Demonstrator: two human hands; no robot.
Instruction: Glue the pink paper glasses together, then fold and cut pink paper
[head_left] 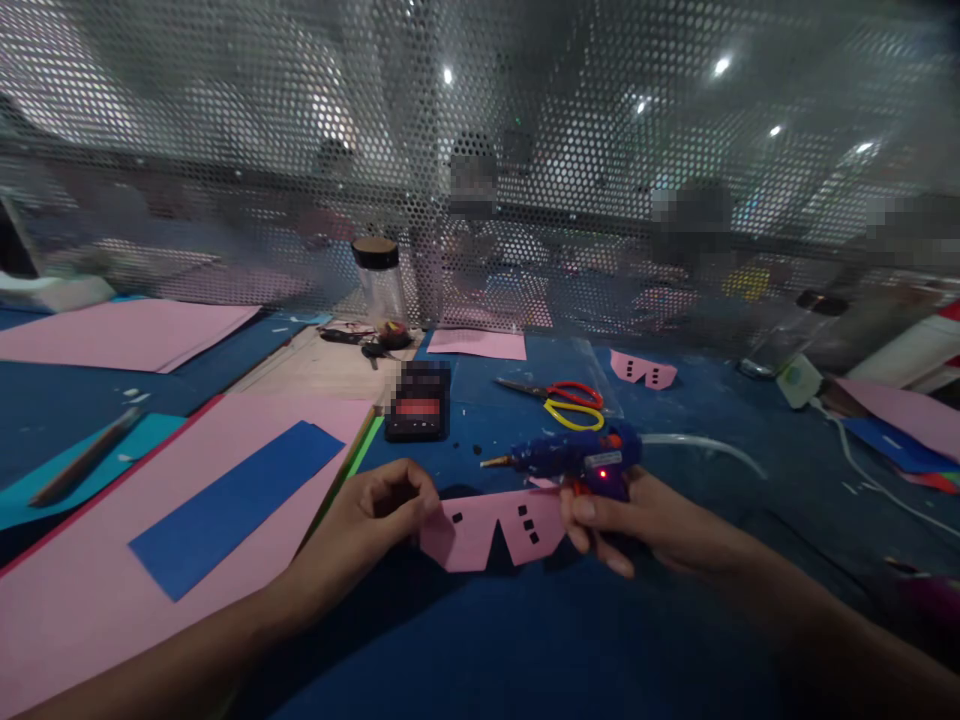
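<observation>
My left hand (382, 510) is closed in a pinch on the left end of a pink paper cutout (469, 540), shaped like a pair of glasses with a V notch in its lower edge. Small black squares dot it: one on the left part, three in a column on the right. My right hand (622, 515) is closed around a blue hot glue gun (562, 455) with a lit red light; its nozzle points left, above the cutout. The fingers of that hand also meet the cutout's right end. Tiny black bits (477, 450) lie just beyond the cutout.
Scissors (574, 400) with red and yellow handles lie beyond the glue gun, near a second pink cutout (643, 371). A phone (418, 402) and a jar (380, 285) stand left of them. Pink sheets carry a blue strip (238, 508). Perforated metal (510, 130) closes the back.
</observation>
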